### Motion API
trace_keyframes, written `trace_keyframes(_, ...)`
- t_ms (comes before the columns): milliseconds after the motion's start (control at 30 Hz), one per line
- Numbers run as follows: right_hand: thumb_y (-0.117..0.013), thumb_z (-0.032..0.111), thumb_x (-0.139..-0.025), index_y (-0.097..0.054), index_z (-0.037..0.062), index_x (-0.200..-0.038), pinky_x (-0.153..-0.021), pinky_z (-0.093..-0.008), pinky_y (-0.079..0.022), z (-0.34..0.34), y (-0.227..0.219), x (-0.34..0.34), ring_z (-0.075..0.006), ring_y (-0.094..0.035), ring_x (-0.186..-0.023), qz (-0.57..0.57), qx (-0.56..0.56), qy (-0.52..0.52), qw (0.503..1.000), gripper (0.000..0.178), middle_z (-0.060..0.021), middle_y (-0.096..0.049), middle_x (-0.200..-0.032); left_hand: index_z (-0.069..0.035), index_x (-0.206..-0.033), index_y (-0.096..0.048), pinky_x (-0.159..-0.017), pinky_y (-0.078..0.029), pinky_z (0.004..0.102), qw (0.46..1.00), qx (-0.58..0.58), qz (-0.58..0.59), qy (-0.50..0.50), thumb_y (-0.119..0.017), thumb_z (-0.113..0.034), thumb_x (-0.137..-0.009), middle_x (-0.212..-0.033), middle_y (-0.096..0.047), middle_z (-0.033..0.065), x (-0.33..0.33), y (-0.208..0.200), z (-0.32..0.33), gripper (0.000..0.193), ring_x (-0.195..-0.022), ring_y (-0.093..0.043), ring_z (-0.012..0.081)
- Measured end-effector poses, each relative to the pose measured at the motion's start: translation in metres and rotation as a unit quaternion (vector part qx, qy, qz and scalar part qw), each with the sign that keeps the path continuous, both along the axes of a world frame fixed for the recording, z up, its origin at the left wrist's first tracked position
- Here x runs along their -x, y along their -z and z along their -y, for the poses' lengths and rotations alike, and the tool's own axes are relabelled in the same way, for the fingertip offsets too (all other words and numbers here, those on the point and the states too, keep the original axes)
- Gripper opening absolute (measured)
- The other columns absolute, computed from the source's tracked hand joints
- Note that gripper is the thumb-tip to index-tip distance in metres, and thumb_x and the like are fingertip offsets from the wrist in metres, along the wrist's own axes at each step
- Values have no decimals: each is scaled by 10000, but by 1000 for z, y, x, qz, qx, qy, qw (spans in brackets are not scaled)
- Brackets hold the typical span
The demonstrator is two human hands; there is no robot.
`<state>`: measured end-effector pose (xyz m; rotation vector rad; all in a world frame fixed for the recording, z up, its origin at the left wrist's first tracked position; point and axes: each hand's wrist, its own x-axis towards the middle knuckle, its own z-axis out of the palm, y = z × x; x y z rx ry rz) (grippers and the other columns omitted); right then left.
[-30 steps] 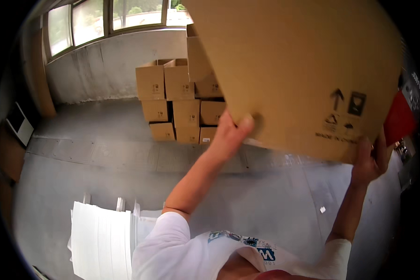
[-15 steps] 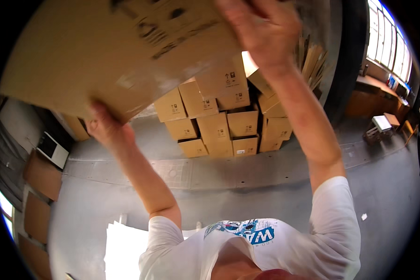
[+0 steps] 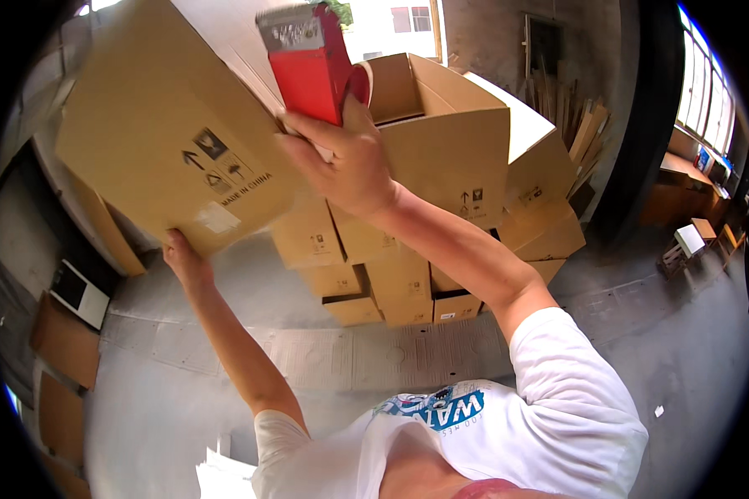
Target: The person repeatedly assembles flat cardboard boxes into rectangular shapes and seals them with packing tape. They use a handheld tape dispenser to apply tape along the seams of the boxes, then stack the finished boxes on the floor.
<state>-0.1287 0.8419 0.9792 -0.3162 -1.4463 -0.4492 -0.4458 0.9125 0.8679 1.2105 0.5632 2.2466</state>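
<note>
Since half a second ago our right hand has come off the panel and now shows a red tape dispenser gripped in it, fingers wrapped tightly round the handle, while the raised cardboard box has tipped so its printed side faces us. Our left hand is pressed under the box's lower corner, palm and fingers closed against the edge to prop it up overhead. The dispenser sits against the box's upper right edge, its toothed metal end pointing up and away; we cannot tell whether tape is already touching the cardboard. Behind the box rises a stack of cardboard boxes, the topmost with its flaps open, and flat white sheets lie on the concrete floor at lower left. To do this well, we judge we should keep the left palm firmly under the corner so the box does not swing, hold the dispenser flat to the seam rather than tilted, and draw it in one steady pull with even pressure. Working overhead, the main risk looks like the box slipping off the left hand's narrow hold.
</note>
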Motion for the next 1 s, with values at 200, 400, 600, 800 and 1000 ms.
trace_keyframes(200,-620,-12,-875,-732,59,-992,-704,-296,-523,-23,50,-91,-176,-656,-819,21,177,48,983,177,-102,-680,-970,8,-1309,-463,-890,-449,285,943,267,-196,14,-615,-315,-953,-1190,-605,106,0,125,-191,504,-1060,-563,164)
trace_keyframes(400,-653,-66,-851,-693,-37,-992,-749,-303,-525,4,161,-199,-204,-642,-865,-87,150,296,939,150,-134,-643,-1022,-7,-1497,-220,-1081,-348,363,938,196,-279,-56,-574,-417,-954,-1459,-423,184,-119,122,-258,766,-1337,-421,284)
trace_keyframes(600,-673,-66,-660,-733,118,-979,-860,-412,-444,-71,240,-199,-348,-579,-979,102,199,368,902,373,-126,-631,-1041,48,-1398,-365,-1061,-372,350,941,206,-234,-128,-551,-298,-971,-1393,-471,186,-172,133,-288,580,-1276,-469,264)
trace_keyframes(800,-607,-69,-681,-709,137,-943,-783,-426,-458,-175,233,-260,-379,-577,-902,44,344,278,896,348,-147,-595,-921,86,-1247,-507,-975,-429,358,934,304,-170,-84,-496,-215,-996,-1231,-585,197,-283,301,-177,392,-1131,-563,264)
trace_keyframes(1000,-605,-46,-688,-688,196,-1037,-818,-454,-467,-22,294,-224,-371,-582,-939,111,365,258,888,433,-173,-587,-983,-12,-1046,-688,-839,-513,423,564,455,-600,338,-624,-247,-849,-998,-694,207,-263,531,47,313,-969,-669,337)
